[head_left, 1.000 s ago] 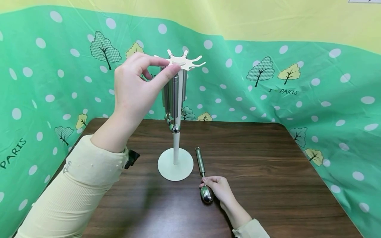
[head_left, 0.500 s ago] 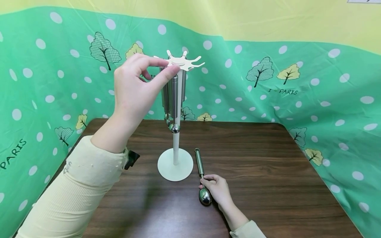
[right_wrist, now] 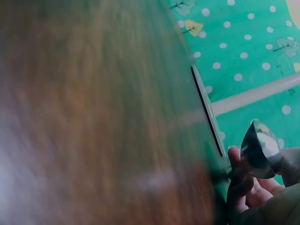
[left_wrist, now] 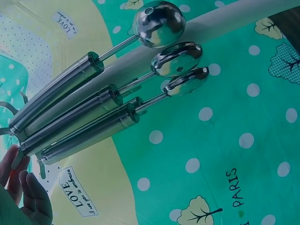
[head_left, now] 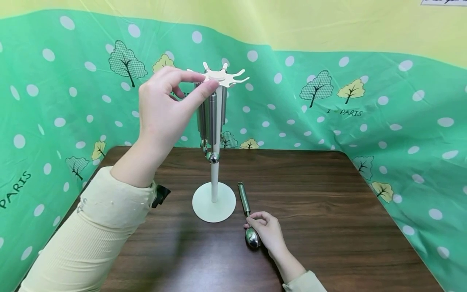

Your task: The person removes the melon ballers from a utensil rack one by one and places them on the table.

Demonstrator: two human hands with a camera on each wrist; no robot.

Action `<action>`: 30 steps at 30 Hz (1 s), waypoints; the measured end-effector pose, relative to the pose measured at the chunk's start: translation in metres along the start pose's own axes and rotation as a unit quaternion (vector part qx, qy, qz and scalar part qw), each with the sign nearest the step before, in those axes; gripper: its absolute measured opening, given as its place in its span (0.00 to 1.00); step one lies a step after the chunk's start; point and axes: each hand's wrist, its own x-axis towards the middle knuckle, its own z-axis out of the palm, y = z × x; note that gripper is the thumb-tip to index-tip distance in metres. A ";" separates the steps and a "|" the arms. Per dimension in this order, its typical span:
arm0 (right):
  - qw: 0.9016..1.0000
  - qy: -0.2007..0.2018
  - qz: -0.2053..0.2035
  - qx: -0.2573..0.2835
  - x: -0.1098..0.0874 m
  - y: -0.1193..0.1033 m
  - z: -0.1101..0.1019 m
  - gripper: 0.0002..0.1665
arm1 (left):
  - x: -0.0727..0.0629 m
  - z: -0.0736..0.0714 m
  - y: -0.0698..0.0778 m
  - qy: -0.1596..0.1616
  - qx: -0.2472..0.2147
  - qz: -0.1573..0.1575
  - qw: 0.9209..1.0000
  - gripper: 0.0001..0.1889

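In the head view, my left hand (head_left: 162, 103) pinches the white hooked top (head_left: 220, 77) of a utensil stand between thumb and index finger. Several steel scoops (head_left: 213, 121) hang from its hooks; the left wrist view shows their round, shiny bowls (left_wrist: 159, 23) beside the white pole. On the tabletop, to the right of the stand's round base (head_left: 214, 202), another metal scoop (head_left: 243, 197) has its handle pointing away from me. My right hand (head_left: 269, 231) pinches its thin neck just above the bowl. The right wrist view shows that bowl (right_wrist: 260, 147) close to the fingers.
The dark wooden table (head_left: 310, 194) stretches out to the right of the stand. Behind and beside it hangs a green and yellow cloth (head_left: 277, 93) with dots and trees. The stand's tall pole (head_left: 215, 178) rises near the middle.
The scoop's bowl dipped slightly towards me, then came back, with the right hand staying at its neck. My left hand keeps its hold on the stand's top.
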 end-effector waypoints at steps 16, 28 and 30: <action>0.992 -0.012 -0.023 -0.120 0.006 0.004 -0.007 0.11 | 0.000 0.002 -0.002 0.015 -0.012 0.017 1.000 0.15; 0.983 -0.054 -0.037 -0.173 0.010 0.000 -0.009 0.09 | -0.001 0.005 -0.003 0.031 -0.016 0.018 0.999 0.15; 0.985 -0.055 -0.035 -0.162 0.011 0.000 -0.009 0.09 | -0.002 0.006 -0.004 0.035 -0.020 0.030 0.999 0.16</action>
